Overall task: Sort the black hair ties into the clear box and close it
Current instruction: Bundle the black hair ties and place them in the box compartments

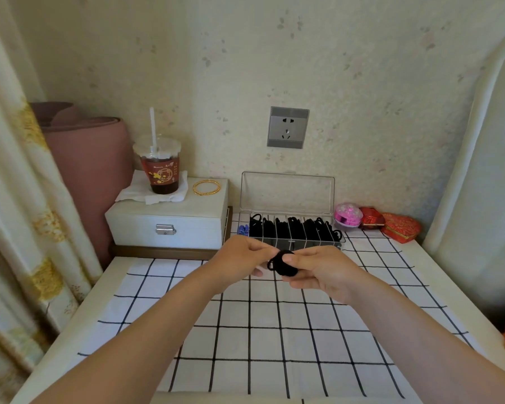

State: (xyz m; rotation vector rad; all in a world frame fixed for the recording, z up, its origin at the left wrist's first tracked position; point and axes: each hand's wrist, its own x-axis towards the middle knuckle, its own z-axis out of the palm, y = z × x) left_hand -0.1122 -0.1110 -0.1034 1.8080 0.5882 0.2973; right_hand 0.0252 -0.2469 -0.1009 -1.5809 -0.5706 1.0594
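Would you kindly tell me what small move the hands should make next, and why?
Probably carry the black hair ties forward and lower them into the clear box: both the left hand and right hand pinch the bundle just in front of it, and its lid stands open.

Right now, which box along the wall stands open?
The clear plastic box holding black hair ties: its lid stands up; the white latched box, pink round case and two red boxes are shut.
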